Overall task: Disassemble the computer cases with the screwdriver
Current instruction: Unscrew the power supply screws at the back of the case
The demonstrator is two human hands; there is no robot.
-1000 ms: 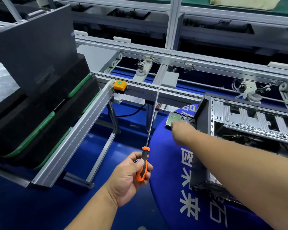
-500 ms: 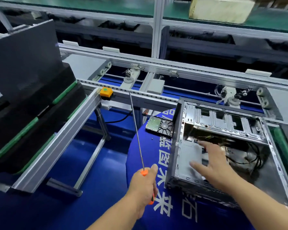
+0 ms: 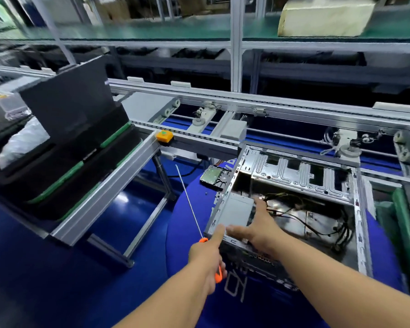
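computer case (image 3: pixel 291 185) under right hand (image 3: pixel 258 229), screwdriver (image 3: pixel 192 209) in left hand (image 3: pixel 207 256)

White characters are printed on the blue round table cover (image 3: pixel 189 223), but in the head view they cannot be read: the open computer case (image 3: pixel 294 209) and the person's arms hide most of them, and only blurred strokes show near the front edge, just below the case. A fragment of white print also shows at the far edge of the cover, beside the case's corner, too cut off to make out. No other label, brand or number is legible anywhere.
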